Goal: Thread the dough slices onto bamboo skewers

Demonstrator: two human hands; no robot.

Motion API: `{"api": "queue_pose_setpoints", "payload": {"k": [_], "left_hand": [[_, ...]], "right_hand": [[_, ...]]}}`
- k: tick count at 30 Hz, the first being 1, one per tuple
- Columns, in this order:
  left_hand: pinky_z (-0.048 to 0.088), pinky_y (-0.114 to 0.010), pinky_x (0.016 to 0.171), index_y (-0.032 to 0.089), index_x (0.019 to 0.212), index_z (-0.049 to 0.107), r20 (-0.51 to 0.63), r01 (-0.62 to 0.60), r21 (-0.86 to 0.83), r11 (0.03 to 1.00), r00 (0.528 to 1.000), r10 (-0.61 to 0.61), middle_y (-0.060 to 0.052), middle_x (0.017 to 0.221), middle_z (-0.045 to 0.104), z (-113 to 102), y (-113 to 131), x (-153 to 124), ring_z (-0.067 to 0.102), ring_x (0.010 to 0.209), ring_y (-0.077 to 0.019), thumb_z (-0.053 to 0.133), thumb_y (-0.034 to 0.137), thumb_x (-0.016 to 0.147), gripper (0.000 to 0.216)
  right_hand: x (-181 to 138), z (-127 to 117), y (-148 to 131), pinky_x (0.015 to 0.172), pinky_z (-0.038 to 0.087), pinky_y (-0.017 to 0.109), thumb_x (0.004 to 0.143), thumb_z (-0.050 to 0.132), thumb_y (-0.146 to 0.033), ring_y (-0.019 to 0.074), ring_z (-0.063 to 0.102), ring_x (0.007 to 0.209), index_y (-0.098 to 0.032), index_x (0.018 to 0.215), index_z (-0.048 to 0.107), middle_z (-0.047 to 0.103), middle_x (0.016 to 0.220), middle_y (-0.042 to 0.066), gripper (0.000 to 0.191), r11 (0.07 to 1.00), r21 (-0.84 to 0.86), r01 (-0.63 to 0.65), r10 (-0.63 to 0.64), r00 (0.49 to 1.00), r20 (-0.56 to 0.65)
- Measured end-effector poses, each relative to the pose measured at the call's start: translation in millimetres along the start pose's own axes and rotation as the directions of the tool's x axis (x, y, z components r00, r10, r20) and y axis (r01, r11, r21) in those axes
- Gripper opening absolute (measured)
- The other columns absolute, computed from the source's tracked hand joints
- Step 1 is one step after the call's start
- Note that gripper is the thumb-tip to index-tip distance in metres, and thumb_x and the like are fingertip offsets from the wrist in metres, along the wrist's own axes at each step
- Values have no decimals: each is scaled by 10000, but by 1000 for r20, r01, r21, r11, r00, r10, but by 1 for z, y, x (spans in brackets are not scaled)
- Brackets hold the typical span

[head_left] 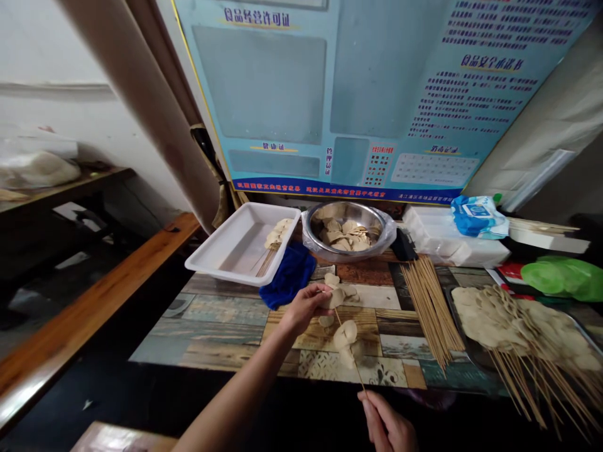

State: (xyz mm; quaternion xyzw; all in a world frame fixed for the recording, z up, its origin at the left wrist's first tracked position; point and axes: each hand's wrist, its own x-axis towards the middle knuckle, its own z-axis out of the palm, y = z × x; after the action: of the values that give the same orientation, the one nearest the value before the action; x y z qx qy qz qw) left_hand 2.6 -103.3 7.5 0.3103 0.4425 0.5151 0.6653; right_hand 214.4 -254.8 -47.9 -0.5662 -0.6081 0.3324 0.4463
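Observation:
My right hand (pixel 387 422) pinches the lower end of a thin wooden skewer (pixel 358 376) near the table's front edge. Pale round slices (pixel 346 339) are threaded on that skewer, folded over one another. At its upper tip, my left hand (pixel 308 306) grips another pale slice (pixel 336 297) between thumb and fingers. Whether the tip has pierced this slice I cannot tell. More loose slices (pixel 349 291) lie on the wood-patterned table just beyond my left hand, and a single one sits below it.
Behind stand a white tray (pixel 221 271) with filled skewers and a steel bowl (pixel 346 256) of slices. A blue cloth (pixel 288 276) lies between. Bare skewers (pixel 426 314) are bunched at right, beside a dark tray (pixel 464 336) piled with filled skewers. A poster board (pixel 259 81) rises behind.

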Motion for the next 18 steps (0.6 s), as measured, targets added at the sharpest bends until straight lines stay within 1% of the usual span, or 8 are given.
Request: {"api": "queue_pose_setpoints", "payload": {"k": [3, 5, 10, 15, 18], "left_hand": [[524, -284, 635, 141, 790, 621, 19, -26, 16, 1000, 999, 26, -18, 767, 589, 0, 3, -3, 553, 675, -117, 788, 381, 571, 366], [524, -289, 650, 141, 796, 628, 32, -39, 46, 998, 999, 38, -17, 765, 593, 1, 4, -6, 555, 676, -117, 774, 388, 590, 353], [525, -302, 655, 145, 809, 636, 36, -42, 78, 996, 999, 40, -13, 771, 598, 2, 4, -8, 558, 693, -126, 762, 394, 603, 347], [535, -316, 666, 142, 813, 626, -15, -56, 35, 998, 998, 57, -12, 754, 590, -2, 1, -4, 566, 699, -133, 773, 398, 590, 369], [538, -321, 669, 138, 819, 627, -5, -50, 26, 998, 999, 50, -15, 757, 589, -3, 1, -4, 563, 694, -130, 777, 391, 590, 372]], "right_hand": [[2, -3, -1, 692, 583, 222, 874, 474, -512, 203, 729, 745, -233, 879, 730, 762, 840, 67, 379, 999, -23, 50, -47, 994, 101], [4, -5, -2, 692, 579, 212, 881, 475, -497, 202, 730, 760, -231, 885, 731, 763, 845, 68, 369, 997, -35, 75, -69, 988, 135], [1, -1, -6, 711, 568, 215, 858, 497, -537, 198, 723, 758, -235, 863, 735, 762, 823, 60, 384, 1000, 7, 13, -13, 1000, 19], [-3, 0, -8, 691, 563, 206, 864, 500, -508, 187, 718, 731, -239, 868, 733, 759, 811, 51, 355, 1000, 26, 10, -10, 1000, 21], [-3, -2, -7, 715, 553, 195, 871, 511, -473, 182, 718, 769, -238, 886, 727, 759, 836, 46, 320, 1000, 26, 17, -18, 999, 34]]}}
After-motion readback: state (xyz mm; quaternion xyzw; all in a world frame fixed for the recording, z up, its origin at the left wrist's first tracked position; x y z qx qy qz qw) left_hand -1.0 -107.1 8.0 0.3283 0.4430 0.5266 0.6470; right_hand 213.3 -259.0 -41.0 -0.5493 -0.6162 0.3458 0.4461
